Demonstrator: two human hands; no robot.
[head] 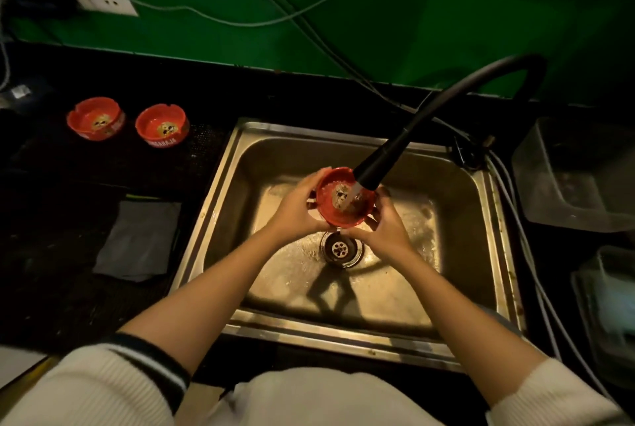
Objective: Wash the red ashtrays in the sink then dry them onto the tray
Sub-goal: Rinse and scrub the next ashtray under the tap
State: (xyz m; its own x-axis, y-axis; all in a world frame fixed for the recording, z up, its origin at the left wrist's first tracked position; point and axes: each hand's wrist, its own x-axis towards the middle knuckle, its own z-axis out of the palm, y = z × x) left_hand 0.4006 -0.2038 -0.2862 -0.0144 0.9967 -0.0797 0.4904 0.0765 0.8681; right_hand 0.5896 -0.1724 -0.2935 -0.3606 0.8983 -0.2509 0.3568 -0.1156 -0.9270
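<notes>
Over the sink (220, 185) at frame centre, left hand (295, 209) and right hand (385, 229) hold a red ashtray (340, 205), fingers curled round it, under the running faucet (405, 147); two more ashtrays (129, 123) sit on the worktop (51, 202), upper left.

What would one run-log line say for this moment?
step: rinsing | left hand + right hand: holding red ashtray under faucet | sink: wet | waiting: two ashtrays

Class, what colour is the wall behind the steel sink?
Green wall, seen in the head view.
</notes>
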